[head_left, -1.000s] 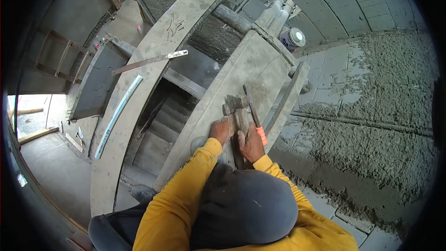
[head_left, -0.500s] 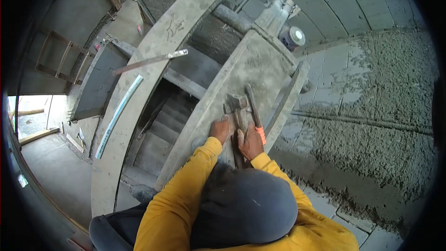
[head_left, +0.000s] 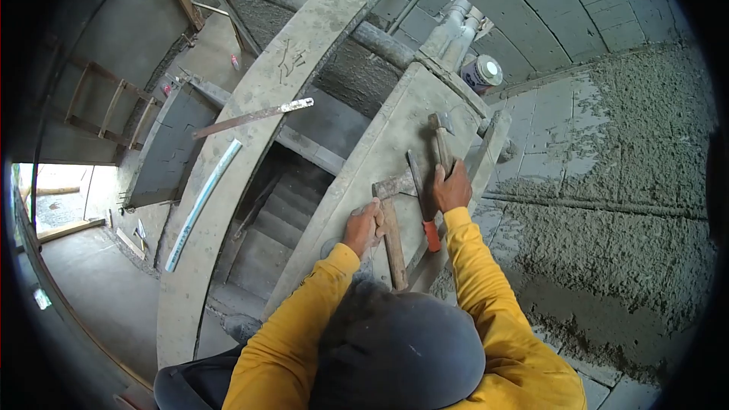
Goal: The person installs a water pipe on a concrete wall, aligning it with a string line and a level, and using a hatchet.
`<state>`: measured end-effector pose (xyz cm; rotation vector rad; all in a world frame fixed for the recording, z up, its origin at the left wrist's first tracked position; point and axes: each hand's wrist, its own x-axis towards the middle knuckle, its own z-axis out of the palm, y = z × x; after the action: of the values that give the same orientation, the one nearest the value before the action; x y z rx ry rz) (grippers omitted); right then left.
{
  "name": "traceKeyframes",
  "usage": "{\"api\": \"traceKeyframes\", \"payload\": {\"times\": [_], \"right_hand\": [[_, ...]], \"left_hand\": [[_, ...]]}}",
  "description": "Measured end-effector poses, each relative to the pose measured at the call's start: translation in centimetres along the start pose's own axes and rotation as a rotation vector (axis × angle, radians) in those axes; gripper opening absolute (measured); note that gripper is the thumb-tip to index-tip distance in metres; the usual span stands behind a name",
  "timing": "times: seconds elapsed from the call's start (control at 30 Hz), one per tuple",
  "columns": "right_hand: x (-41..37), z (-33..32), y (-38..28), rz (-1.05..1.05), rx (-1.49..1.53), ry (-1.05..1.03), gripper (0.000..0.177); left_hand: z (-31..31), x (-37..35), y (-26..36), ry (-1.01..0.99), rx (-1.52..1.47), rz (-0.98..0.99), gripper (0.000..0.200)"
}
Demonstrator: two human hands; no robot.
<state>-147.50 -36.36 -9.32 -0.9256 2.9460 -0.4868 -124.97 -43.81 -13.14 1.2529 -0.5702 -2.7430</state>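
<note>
My right hand [head_left: 453,184] is closed round the wooden handle of a hammer [head_left: 440,140], whose metal head points away from me over the plank platform. My left hand [head_left: 365,226] has its fingers closed at the top of a T-shaped tool with a wooden handle [head_left: 394,247]. This tool's greyish crosspiece reaches right, towards a long metal tool with an orange grip [head_left: 430,234]. That long tool lies slantwise between the hands, beside the hammer. All of them are over the dusty platform [head_left: 395,137]. The left fingertips are partly hidden.
Left of the platform, a stairwell [head_left: 277,216] drops away. Beyond it a curved board [head_left: 258,99] carries a light-blue strip [head_left: 203,205], a flat metal bar [head_left: 254,118] and several nails. A paint can [head_left: 481,72] stands at the far end. Rough mortar [head_left: 585,258] covers the right wall.
My right hand has moved forward and right with the hammer, away from the left hand. The T-shaped tool now shows separately beside my left hand.
</note>
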Motion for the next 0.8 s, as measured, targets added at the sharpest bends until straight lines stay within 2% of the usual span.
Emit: {"api": "traceKeyframes", "payload": {"times": [0.1,0.2,0.3,0.4,0.5,0.67,0.8], "right_hand": [[1.5,1.8,0.1,0.059,0.007,-0.029,0.042],[1.4,3.5,1.1,-0.011,-0.089,-0.066,0.038],[0.9,1.3,-1.7,-0.233,0.024,0.102,0.040],[-1.2,-1.9,-7.0,-0.043,0.783,-0.366,0.036],[-3.1,-4.7,-12.6,0.040,0.926,-0.488,0.027],[-2.9,-4.7,-13.9,0.160,1.049,-0.648,0.018],[-2.7,-5.4,-15.4,0.150,1.079,-0.762,0.017]], "left_hand": [[0.6,-1.7,1.9,-0.017,0.019,0.031,0.043],[0.7,-2.3,3.0,-0.028,0.043,0.067,0.044],[0.7,-2.6,4.2,-0.005,0.070,0.127,0.045],[0.5,-2.7,4.5,0.010,0.100,0.176,0.045],[0.7,-2.6,5.0,-0.008,0.135,0.219,0.044],[1.0,-4.4,6.7,-0.066,0.209,0.342,0.036],[2.0,-6.6,9.2,0.092,0.391,0.724,0.032]]}}
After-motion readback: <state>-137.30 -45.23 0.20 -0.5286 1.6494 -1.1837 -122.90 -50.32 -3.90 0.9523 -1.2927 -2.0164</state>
